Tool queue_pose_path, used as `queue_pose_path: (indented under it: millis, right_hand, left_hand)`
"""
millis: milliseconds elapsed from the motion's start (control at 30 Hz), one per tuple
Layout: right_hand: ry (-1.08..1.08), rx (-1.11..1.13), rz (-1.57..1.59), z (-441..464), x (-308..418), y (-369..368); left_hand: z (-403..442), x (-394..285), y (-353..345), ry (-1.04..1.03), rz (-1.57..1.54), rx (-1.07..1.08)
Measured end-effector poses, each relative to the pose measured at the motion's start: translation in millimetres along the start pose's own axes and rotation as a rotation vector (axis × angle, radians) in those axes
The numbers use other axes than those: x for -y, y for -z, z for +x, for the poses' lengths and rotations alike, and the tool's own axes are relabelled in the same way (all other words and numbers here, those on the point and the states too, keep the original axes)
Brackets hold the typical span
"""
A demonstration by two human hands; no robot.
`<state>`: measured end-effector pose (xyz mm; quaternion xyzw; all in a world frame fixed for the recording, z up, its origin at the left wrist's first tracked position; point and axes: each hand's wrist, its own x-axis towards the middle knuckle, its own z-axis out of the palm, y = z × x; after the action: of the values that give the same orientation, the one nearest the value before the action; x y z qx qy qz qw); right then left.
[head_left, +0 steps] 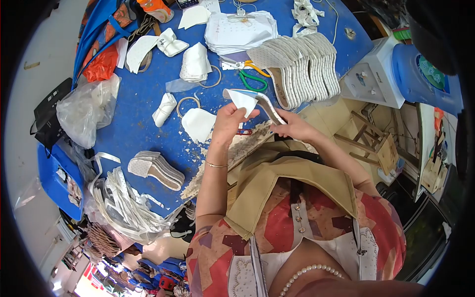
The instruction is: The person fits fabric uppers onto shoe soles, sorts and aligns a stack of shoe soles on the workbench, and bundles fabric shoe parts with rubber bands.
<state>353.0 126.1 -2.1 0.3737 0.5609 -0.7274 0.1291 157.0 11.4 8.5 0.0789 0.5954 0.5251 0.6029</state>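
While in both hands point(231, 121) point(295, 126), probably insole point(268, 107)

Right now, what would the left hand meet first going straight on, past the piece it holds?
Probably the green scissor handle, beyond the held white piece. Depth is unclear; the left hand might pass above it.

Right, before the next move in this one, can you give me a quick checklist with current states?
1. Left hand gripping the white piece: ok
2. Right hand holding the near end of the curved insole: ok
3. Scissors set down, out of both hands: ok
4. Tabletop beside the hands free of scraps: not ok, crumbs are scattered there
5. Insole's underside free of flaws: cannot tell, hidden
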Motion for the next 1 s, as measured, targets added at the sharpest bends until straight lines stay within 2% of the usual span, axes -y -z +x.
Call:
queue_pose_path:
  millis: [67, 233, 267, 400, 567, 733, 800, 1000]
  right_hand:
    - [-0.072, 0.1, 0.218, -3.8, 1.6, 6.3]
    - [-0.108, 0.064, 0.501, -14.5, 6.9, 18.8]
    - [-0.106, 0.061, 0.502, -17.1, 8.1, 21.7]
    - [0.011, -0.049, 0.333, -26.0, 11.2, 32.4]
    - [-0.074, -0.086, 0.119, -20.4, -11.3, 29.3]
    - [-0.095, -0.107, 0.131, -10.0, -23.7, 21.5]
    - [-0.077, -0.109, 0.149, -10.1, -23.6, 19.8]
    - [-0.039, -0.108, 0.226, -14.3, -23.7, 16.4]
  left_hand:
    - [-0.7, -2.7, 3.6, 0.0, 0.014, 0.028]
    - [-6.3, -5.1, 18.4, 0.093, 0.265, 0.114]
    - [-8.7, -4.0, 22.4, 0.092, 0.267, 0.117]
    - [-18.6, 0.7, 43.0, 0.12, -0.043, 0.22]
    - [-7.1, -24.1, 65.2, 0.079, 0.025, 0.149]
    - [63.5, -55.4, 74.9, 0.019, 0.179, 0.189]
    - [79.3, -81.4, 58.6, 0.027, 0.26, 0.175]
    - [145.2, -105.1, 37.9, -0.03, 0.292, 0.295]
